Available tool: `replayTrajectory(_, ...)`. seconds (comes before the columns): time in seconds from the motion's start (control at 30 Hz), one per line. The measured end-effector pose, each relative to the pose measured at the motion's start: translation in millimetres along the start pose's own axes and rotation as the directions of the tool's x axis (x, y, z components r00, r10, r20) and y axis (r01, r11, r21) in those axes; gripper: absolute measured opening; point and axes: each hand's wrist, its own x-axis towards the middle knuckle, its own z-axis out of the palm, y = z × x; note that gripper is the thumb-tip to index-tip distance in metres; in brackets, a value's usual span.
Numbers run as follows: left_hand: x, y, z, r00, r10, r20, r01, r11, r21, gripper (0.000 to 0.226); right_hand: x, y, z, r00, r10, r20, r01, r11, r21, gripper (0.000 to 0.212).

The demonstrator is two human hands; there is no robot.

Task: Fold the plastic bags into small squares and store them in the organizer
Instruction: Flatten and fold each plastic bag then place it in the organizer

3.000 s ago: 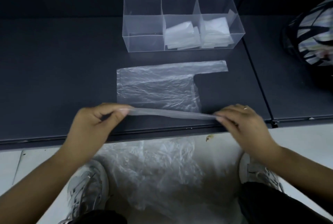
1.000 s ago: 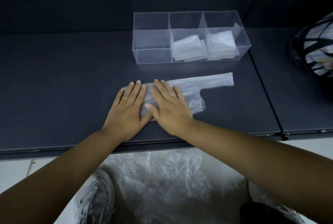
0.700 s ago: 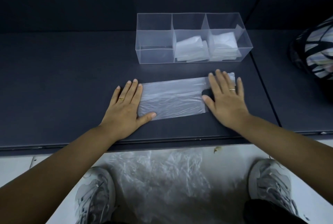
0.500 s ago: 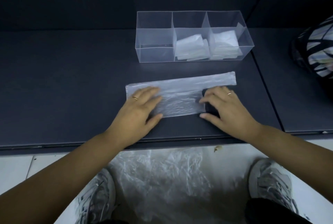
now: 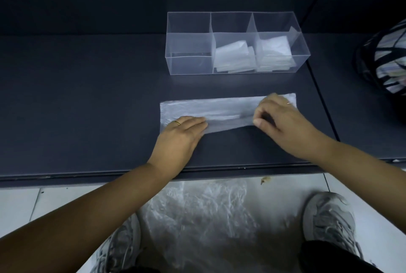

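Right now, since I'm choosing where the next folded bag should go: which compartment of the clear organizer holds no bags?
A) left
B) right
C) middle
A: the organizer's left compartment shows only clear walls, while folded bags sit in the middle and right ones.

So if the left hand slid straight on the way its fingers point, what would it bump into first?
Probably the right hand. The left hand rests on the folded plastic bag with its fingers pointing along the strip, and only bag seems to lie between them and that hand's thumb.
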Motion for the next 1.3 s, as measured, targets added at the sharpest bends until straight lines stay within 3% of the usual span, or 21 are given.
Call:
replayTrajectory(0.1,-3.1,1.6,-1.0,1.0,0.004,-0.004,-0.004,1.0,0.003,0.02,-3.1,-18.0,5.2,0.996,-0.085,0.007,0.085,0.978,-0.191,0.079)
replayTrajectory(0.17,-2.8,4.8,-2.5,1.0,-0.016,0.012,0.016,1.0,-0.006,0.019,0.0,-33.1,22.3,0.98,-0.172,0.1,0.195,0.927,-0.321,0.092)
replayTrajectory(0.27,0.1,7.4,-7.0,0.998,-0.044,0.049,0.046,0.998,-0.033,0.018,7.7,-37.2,50.4,0.972,-0.229,0.052,0.231,0.896,-0.379,0.06)
replayTrajectory(0.33,0.6,2.1,-12.4,0.989,-0.114,0.092,0.122,0.988,-0.092,0.019,11.9,-29.4,50.5,0.981,-0.177,-0.074,0.154,0.956,-0.248,0.027)
replayTrajectory(0.4,-1.7,-10.6,-20.1,0.962,-0.238,0.133,0.262,0.942,-0.208,0.019,14.9,-16.2,41.6,0.991,-0.044,-0.126,0.042,0.999,-0.02,0.011)
replayTrajectory(0.47,-4.7,-26.7,-31.5,0.896,-0.403,0.187,0.444,0.809,-0.385,0.013,20.9,-2.6,30.9,0.99,0.11,-0.093,-0.09,0.976,0.197,0.009)
replayTrajectory(0.53,-4.5,-42.0,-40.8,0.785,-0.56,0.264,0.605,0.602,-0.522,0.012,28.5,4.3,25.1,0.972,0.229,-0.048,-0.197,0.913,0.357,0.014)
replayTrajectory(0.63,1.7,-59.0,-45.1,0.619,-0.683,0.387,0.724,0.306,-0.618,0.01,40.5,9.4,26.4,0.932,0.36,-0.033,-0.304,0.831,0.466,0.017)
replayTrajectory(0.73,9.8,-68.4,-46.2,0.526,-0.756,0.388,0.763,0.219,-0.608,0.014,49.7,11.2,28.7,0.906,0.42,-0.05,-0.35,0.81,0.47,0.015)
replayTrajectory(0.77,10.6,-68.7,-46.2,0.522,-0.795,0.31,0.763,0.273,-0.586,0.015,51.5,11.4,28.7,0.903,0.426,-0.053,-0.354,0.808,0.471,0.013)
replayTrajectory(0.83,8.2,-62.6,-45.9,0.621,-0.783,-0.025,0.7,0.568,-0.433,0.01,52.8,11.5,28.4,0.899,0.434,-0.057,-0.361,0.808,0.465,0.012)
replayTrajectory(0.87,6.8,-51.9,-45.5,0.719,-0.674,-0.173,0.606,0.728,-0.32,0.011,52.8,11.5,28.3,0.898,0.435,-0.059,-0.364,0.812,0.456,0.015)
replayTrajectory(0.9,5.6,-38.0,-42.8,0.821,-0.522,-0.231,0.478,0.85,-0.223,0.017,52.8,11.7,28.6,0.899,0.432,-0.065,-0.362,0.82,0.444,0.016)
replayTrajectory(0.93,5.2,-24.5,-36.6,0.909,-0.37,-0.191,0.343,0.925,-0.161,0.025,52.6,11.8,28.9,0.9,0.431,-0.072,-0.362,0.828,0.428,0.016)
replayTrajectory(1.0,6.5,-0.7,-19.8,0.984,-0.169,0.058,0.174,0.98,-0.097,0.049,51.8,11.3,30.6,0.9,0.43,-0.077,-0.368,0.842,0.395,0.011)
replayTrajectory(1.07,6.9,11.3,-5.3,0.931,-0.189,0.312,0.184,0.982,0.043,0.076,51.0,7.6,30.9,0.899,0.434,-0.062,-0.386,0.851,0.357,0.003)
replayTrajectory(1.1,5.0,11.6,1.7,0.894,-0.231,0.383,0.192,0.972,0.137,0.085,50.0,4.8,30.9,0.895,0.438,-0.079,-0.396,0.865,0.309,0.01)
replayTrajectory(1.17,-1.8,8.0,12.4,0.864,-0.271,0.424,0.165,0.949,0.269,0.09,46.1,-5.7,32.3,0.905,0.342,-0.251,-0.329,0.94,0.094,0.033)
replayTrajectory(1.23,-4.4,6.0,18.9,0.869,-0.264,0.418,0.132,0.939,0.319,0.087,41.4,-25.5,39.1,0.926,0.062,-0.373,-0.118,0.984,-0.131,0.049)
replayTrajectory(1.3,-7.1,1.8,19.9,0.87,-0.262,0.417,0.133,0.941,0.312,0.082,40.4,-47.0,57.5,0.972,-0.157,-0.176,0.13,0.98,-0.153,0.051)
